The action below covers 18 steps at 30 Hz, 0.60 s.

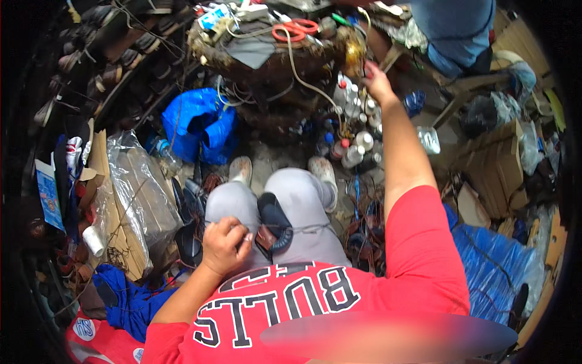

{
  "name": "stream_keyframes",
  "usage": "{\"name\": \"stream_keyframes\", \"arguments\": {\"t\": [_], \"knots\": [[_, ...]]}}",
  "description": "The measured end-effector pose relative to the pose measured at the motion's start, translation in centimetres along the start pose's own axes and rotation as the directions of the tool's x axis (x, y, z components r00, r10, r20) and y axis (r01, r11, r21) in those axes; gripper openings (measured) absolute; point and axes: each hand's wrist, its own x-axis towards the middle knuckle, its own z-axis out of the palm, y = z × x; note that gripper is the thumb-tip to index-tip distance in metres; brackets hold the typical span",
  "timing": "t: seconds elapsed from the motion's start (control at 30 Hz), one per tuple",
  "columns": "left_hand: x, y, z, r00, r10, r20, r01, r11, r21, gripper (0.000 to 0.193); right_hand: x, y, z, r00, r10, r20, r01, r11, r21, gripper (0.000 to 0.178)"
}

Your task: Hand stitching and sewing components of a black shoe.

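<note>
Pointing lengthwise away from the red cloth shirt [376, 291], the black-and-brown shoe [276, 218] lies between grey-trousered thighs [308, 197], just right of the nearer left hand [227, 244]; I cannot tell what that curled grip, or the outstretched right hand's [380, 84], holds.

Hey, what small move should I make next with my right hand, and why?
Probably bring your right hand in toward the dark, shoe-like piece. That piece rests in your lap with your left hand close beside it, while your right arm is stretched out near the bottles. I can't tell whether your right fingers hold anything.
</note>
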Motion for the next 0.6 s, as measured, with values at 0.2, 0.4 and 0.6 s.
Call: {"name": "stream_keyframes", "arguments": {"t": [0.2,0.4,0.6], "knots": [[0.4,0.4,-0.3,0.998,-0.015,-0.062,0.016,1.0,0.009,0.011,-2.0,-2.2,0.5,0.959,0.275,-0.069,-0.281,0.895,-0.346,0.032],[-0.2,0.0,0.0,0.997,-0.024,-0.075,0.025,1.0,0.008,0.011,-4.6,-2.2,-1.6,0.966,0.185,-0.18,-0.216,0.961,-0.171,0.035],[-0.7,-0.3,0.0,0.999,-0.004,-0.054,0.004,1.0,-0.001,0.013,-7.4,-2.6,-2.4,0.963,0.023,-0.269,-0.072,0.982,-0.174,0.049]]}}
